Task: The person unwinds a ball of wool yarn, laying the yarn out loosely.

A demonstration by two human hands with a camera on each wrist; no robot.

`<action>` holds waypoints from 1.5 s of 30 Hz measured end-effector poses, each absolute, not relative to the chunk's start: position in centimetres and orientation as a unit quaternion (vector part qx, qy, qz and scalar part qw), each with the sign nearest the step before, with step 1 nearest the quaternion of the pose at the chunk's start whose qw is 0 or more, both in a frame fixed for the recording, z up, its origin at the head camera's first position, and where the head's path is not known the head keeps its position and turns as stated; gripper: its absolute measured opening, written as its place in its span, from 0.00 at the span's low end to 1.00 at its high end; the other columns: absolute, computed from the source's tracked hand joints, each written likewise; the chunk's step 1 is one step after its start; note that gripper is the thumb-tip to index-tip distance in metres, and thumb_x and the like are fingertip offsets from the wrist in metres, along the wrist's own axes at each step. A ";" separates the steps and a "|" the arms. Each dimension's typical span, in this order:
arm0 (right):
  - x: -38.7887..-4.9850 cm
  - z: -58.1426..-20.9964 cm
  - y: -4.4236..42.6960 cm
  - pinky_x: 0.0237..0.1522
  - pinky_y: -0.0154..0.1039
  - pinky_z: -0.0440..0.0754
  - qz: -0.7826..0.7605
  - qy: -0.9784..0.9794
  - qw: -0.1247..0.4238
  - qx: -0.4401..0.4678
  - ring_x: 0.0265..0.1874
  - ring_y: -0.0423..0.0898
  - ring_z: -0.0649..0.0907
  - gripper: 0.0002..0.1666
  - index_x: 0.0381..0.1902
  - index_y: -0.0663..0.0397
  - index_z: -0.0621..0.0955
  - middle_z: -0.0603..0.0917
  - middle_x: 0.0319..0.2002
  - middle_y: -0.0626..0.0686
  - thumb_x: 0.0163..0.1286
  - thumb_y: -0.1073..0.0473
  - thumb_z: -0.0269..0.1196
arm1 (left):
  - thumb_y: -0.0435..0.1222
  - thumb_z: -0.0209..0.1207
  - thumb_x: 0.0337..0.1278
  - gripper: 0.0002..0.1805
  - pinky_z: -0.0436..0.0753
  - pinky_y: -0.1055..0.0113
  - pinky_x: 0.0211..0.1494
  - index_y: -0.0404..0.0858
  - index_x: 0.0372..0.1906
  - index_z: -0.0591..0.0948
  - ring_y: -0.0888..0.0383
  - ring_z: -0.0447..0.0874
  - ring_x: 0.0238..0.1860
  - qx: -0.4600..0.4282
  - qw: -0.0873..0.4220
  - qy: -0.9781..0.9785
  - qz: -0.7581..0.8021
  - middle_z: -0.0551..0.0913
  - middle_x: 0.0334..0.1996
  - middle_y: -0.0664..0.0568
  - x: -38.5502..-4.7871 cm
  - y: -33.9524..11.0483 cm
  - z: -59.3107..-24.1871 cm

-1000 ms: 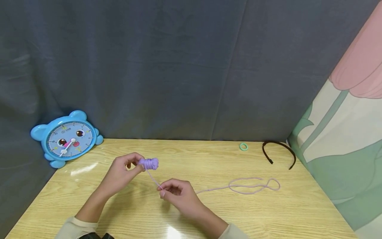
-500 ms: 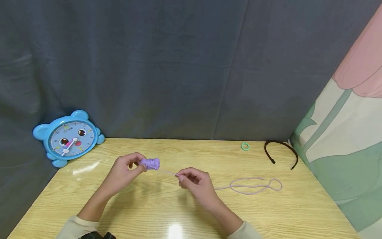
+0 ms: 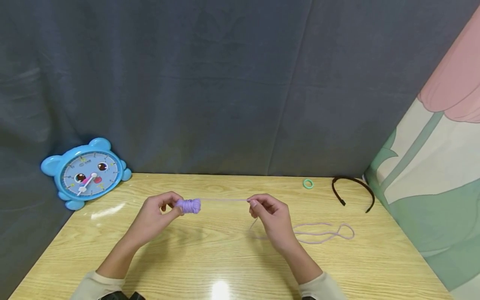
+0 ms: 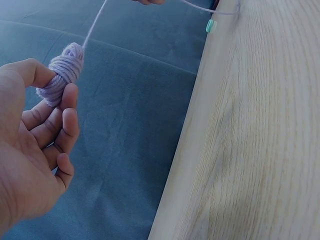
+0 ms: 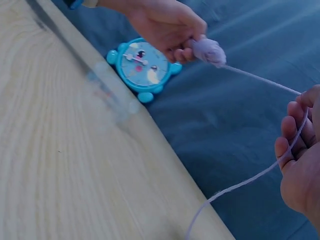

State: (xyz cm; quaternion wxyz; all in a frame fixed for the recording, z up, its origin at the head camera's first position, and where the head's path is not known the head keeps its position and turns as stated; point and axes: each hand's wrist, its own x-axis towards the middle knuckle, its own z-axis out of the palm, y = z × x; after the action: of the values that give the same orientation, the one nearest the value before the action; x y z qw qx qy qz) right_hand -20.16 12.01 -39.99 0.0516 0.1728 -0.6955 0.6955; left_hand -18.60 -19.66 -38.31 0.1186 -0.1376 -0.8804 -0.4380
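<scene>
Holding a purple yarn bundle raised above the wooden table, gripped at its left end between thumb and fingers of the left hand. Pinching, to the bundle's right and well apart from it, its straight, seemingly taut strand in thumb and fingertips of the right hand. Looks like a step of tensioning yarn at the bundle; cannot tell from this pose whether winding on or paying out. Seems to call next for a steady left grip, so as not to loosen the coils, and for enough slack past the right hand. Farther right of the bundle, on the table, loose yarn loops. Beyond those, farther back than the bundle, a green ring and a dark headband. To the bundle's left, a blue clock; behind it, a dark curtain.
</scene>
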 end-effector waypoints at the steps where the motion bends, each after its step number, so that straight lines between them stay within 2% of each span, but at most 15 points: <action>1: -20.3 -39.9 12.2 0.39 0.31 0.83 0.697 -0.694 0.058 0.171 0.31 0.38 0.80 0.10 0.45 0.65 0.84 0.83 0.30 0.44 0.76 0.61 0.62 | 0.31 0.63 0.66 0.02 0.69 0.66 0.39 0.39 0.38 0.85 0.64 0.75 0.33 -0.138 0.119 -0.881 -0.438 0.83 0.29 0.58 -18.6 -19.6 -38.3; 10: -20.3 -39.4 13.5 0.40 0.32 0.83 0.696 -0.696 0.078 0.158 0.30 0.39 0.80 0.08 0.43 0.62 0.84 0.82 0.29 0.44 0.76 0.61 0.63 | 0.30 0.64 0.64 0.03 0.69 0.68 0.39 0.41 0.37 0.85 0.65 0.75 0.32 -0.130 0.121 -0.880 -0.441 0.83 0.28 0.59 -18.6 -19.6 -38.0; 20: -20.0 -39.2 15.5 0.40 0.32 0.82 0.687 -0.703 0.099 0.156 0.30 0.39 0.79 0.07 0.42 0.60 0.85 0.82 0.28 0.44 0.77 0.63 0.62 | 0.32 0.63 0.66 0.02 0.69 0.68 0.39 0.39 0.38 0.85 0.65 0.74 0.32 -0.130 0.119 -0.881 -0.438 0.83 0.28 0.58 -18.5 -19.7 -37.8; 36: -19.9 -39.5 18.5 0.38 0.31 0.82 0.680 -0.711 0.128 0.125 0.29 0.39 0.80 0.07 0.42 0.62 0.85 0.83 0.27 0.44 0.77 0.64 0.62 | 0.31 0.63 0.65 0.02 0.69 0.68 0.39 0.39 0.37 0.85 0.65 0.76 0.32 -0.130 0.121 -0.878 -0.444 0.84 0.27 0.58 -18.6 -19.8 -37.8; 45: -19.9 -39.6 19.9 0.41 0.31 0.81 0.668 -0.724 0.137 0.102 0.29 0.40 0.80 0.09 0.43 0.63 0.84 0.83 0.28 0.44 0.78 0.61 0.60 | 0.30 0.65 0.63 0.04 0.69 0.68 0.38 0.42 0.36 0.85 0.67 0.74 0.30 -0.140 0.131 -0.873 -0.449 0.83 0.27 0.60 -18.7 -19.8 -37.9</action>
State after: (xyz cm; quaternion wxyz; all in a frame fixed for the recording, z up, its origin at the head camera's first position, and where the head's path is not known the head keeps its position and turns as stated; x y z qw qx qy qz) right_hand -19.86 19.90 -39.60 0.1374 0.1019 -0.7239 0.6683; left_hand -18.69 -19.84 -37.93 0.1312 -0.1396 -0.8726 -0.4494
